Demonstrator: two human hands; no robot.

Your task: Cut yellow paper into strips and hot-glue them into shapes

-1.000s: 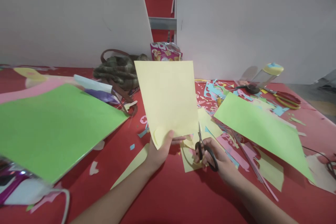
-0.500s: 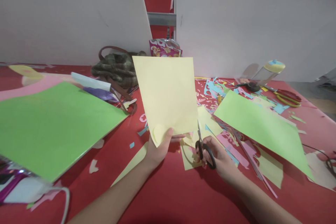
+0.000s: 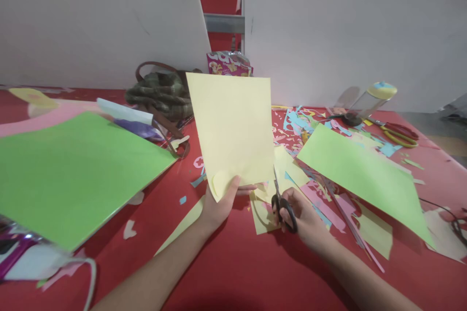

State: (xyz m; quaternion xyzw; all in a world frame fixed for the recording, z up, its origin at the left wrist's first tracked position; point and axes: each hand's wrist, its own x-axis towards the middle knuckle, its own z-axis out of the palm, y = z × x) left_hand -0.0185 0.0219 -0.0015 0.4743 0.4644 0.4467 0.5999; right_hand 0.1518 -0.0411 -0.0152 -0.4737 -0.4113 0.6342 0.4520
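The yellow paper (image 3: 235, 126) is held up above the red table (image 3: 233, 267), its face toward the viewer and its long axis nearly upright, the top leaning slightly left. It is pale, plain and smooth, with a small curl near its lower left corner, and its bottom edge slants up to the right. The left hand (image 3: 221, 204) pinches it there, thumb in front. The right hand (image 3: 299, 214) grips black-handled scissors (image 3: 278, 195), blades pointing up and a little left beside the paper's lower right edge; whether they touch it, I cannot tell.
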